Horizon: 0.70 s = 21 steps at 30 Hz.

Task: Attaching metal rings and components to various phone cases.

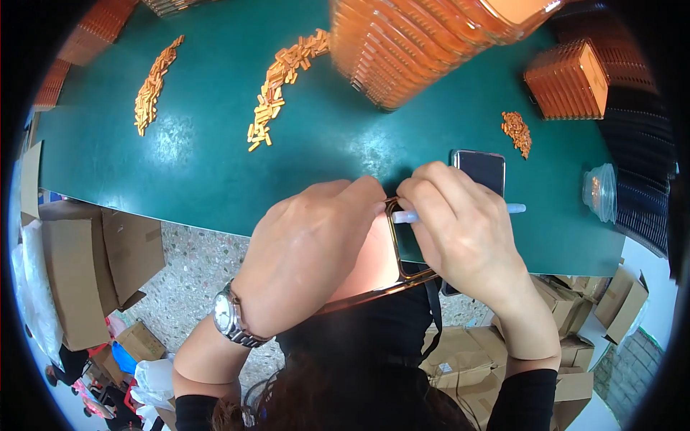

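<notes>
My left hand [309,223], with a metal-banded watch [227,316] on the wrist, is closed on a phone case [374,258]. The case has a shiny gold-orange rim, a peach-tinted back and a large opening at its right end. My right hand [463,223] grips a pale blue pen-like stick [516,208], whose other end pokes out at the case's opening. The right fingertips meet the upper rim of the case, close to the left ones; what they pinch there is hidden. Beyond the right hand, a dark-screened phone [480,167] lies on the table, partly covered.
Small orange pieces lie in two long rows [269,100] [152,90] and a little heap [517,133] on the green table [201,165]. Stacked orange cases [402,54] [571,80] stand farther back. A clear plastic tub [599,192] sits right. Cardboard boxes [79,273] flank me.
</notes>
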Tool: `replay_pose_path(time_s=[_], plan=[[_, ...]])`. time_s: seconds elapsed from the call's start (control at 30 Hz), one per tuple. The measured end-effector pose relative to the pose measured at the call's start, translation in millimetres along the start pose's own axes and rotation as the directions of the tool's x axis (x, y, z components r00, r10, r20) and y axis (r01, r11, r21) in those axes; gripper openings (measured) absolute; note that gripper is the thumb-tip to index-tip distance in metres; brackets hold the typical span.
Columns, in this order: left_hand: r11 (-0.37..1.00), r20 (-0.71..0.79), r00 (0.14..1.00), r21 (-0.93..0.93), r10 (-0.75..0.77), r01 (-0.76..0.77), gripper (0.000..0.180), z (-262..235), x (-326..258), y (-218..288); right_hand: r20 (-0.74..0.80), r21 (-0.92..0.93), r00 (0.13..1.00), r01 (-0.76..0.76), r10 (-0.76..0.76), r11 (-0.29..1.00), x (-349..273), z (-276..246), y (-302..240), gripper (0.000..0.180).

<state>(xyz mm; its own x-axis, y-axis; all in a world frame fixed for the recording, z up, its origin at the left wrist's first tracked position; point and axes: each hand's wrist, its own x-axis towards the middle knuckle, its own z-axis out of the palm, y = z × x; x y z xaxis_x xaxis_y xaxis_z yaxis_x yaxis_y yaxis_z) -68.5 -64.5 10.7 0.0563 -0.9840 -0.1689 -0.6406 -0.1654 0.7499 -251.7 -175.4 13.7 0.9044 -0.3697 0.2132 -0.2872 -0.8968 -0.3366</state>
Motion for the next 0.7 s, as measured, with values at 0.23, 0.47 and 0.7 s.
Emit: replay_pose_path(time_s=[0.23,0.47,0.7], plan=[[0.997,0.017,0.999,-0.078,-0.028,0.029,0.011,-5.4,4.2,0.5,0.129,0.081,0.989,-0.083,0.072,0.993,0.0,-18.4,5.3,0.027],[0.998,-0.006,1.000,-0.054,-0.011,0.011,0.010,-3.2,2.1,0.0,0.171,-0.092,0.984,-0.028,0.043,0.995,-3.3,-19.0,-0.7,0.037],[0.999,0.001,1.000,-0.038,-0.024,0.024,0.011,-1.8,2.1,2.9,0.169,-0.174,0.986,0.018,0.012,0.985,-6.1,-14.9,-0.4,0.033]])
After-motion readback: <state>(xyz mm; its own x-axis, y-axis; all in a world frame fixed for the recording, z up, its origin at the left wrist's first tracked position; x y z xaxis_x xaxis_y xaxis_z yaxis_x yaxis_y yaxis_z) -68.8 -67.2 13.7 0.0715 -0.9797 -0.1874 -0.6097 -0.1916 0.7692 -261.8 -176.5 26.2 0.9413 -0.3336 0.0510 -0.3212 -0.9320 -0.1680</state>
